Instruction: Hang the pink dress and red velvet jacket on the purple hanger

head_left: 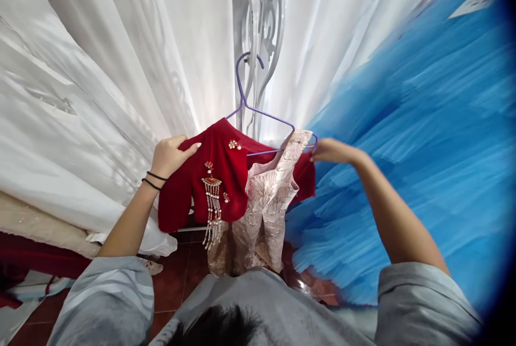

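Left grip [167,157] and right grip [335,151] pinch the red jacket [234,185] at a purple hanger [269,115] bearing a pink dress [266,195].

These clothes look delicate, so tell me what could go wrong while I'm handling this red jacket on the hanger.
The beaded tassel on the red jacket dangles partly in front of the pink dress, so it might snag. The dress strap sits near the end of the purple hanger, beside your right hand, so a tug there could slip it off.

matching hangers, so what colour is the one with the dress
The hanger is purple; the head view shows it best.
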Demonstrator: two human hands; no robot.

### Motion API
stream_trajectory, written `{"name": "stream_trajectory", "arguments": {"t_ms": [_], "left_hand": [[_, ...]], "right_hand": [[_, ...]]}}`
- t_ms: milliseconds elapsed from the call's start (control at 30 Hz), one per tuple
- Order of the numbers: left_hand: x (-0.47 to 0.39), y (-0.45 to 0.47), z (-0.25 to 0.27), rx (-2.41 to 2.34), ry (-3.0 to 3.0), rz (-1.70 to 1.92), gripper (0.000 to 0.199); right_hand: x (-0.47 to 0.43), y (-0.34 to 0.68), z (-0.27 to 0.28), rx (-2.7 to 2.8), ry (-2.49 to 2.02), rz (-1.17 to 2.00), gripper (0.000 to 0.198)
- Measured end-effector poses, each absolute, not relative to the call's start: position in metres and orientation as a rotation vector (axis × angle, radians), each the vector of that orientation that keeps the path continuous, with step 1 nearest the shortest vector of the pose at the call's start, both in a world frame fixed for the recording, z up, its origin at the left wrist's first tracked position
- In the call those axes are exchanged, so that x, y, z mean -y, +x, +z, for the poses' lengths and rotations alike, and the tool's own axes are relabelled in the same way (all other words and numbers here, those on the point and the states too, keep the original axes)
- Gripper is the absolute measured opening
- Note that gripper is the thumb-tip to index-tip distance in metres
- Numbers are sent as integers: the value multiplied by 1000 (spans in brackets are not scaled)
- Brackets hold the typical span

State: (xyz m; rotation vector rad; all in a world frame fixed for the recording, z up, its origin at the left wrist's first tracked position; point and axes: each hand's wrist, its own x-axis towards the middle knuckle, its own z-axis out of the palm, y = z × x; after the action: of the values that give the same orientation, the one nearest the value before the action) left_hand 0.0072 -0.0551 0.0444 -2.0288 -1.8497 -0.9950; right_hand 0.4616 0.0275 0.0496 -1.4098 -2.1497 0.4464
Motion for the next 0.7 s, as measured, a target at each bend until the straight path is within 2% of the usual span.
{"name": "stream_trajectory", "arguments": {"t_ms": [100,167,200,333,400,600,700], "left_hand": [[63,10,46,1839,-2030,-988,49],[66,13,45,1838,-2036,-972,48],[67,15,44,1840,-2035,-967,47],[66,18,41,1877,-2007,-972,44],[66,18,41,1900,-2008,-964,43],[81,23,47,1895,-2053,-900,47],[89,28,50,1919,-1993,-864,48]], "right_hand": [[-22,481,94,2009,-1467,83,8],[-20,477,99,1769,-1423,-266,14],[-20,470,93,1694,-1434,-343,18],[-28,440,60,1794,-1766,-41,28],[-28,438,67,1846,-1850,32,27],[0,443,134,1681,-1702,-667,38],[9,432,118,2129,-1732,-518,38]]}}
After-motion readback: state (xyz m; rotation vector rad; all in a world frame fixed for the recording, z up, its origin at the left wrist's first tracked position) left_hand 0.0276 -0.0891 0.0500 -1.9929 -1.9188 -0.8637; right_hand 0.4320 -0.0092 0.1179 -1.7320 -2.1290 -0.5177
